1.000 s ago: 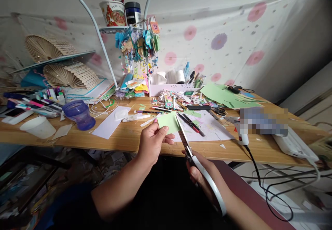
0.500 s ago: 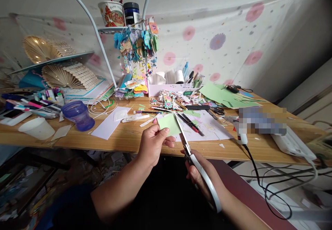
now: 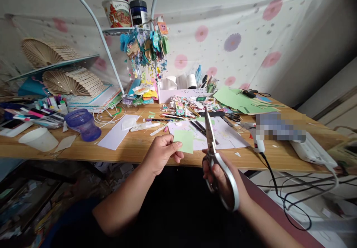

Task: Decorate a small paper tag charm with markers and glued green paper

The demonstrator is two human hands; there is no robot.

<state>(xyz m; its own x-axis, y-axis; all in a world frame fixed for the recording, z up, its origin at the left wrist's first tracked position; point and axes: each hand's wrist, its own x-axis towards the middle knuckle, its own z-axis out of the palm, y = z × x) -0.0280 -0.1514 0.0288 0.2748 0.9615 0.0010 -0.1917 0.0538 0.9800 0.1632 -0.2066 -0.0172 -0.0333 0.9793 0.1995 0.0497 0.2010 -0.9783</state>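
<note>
Between the thumb and fingers of my left hand (image 3: 165,152) is a small piece of light green paper (image 3: 185,140), held upright over the table's front edge. My right hand (image 3: 220,175) grips a pair of scissors (image 3: 209,130) by its large grey handles. The blades point up and away from me, lying nearly together. They stand to the right of the paper, apart from it. Beyond both hands lies a white sheet (image 3: 234,138) with scraps and dark pens (image 3: 198,128) on it.
A purple jar (image 3: 83,126) and a white cup (image 3: 38,139) stand on the left of the wooden table (image 3: 156,153). Larger green sheets (image 3: 237,101) lie at the back right. A white glue gun (image 3: 259,143) with a black cord rests at the right.
The scissors have moved right, away from the green paper, and their blades now point more upright. The paper has turned slightly in my left hand and sits a little lower.
</note>
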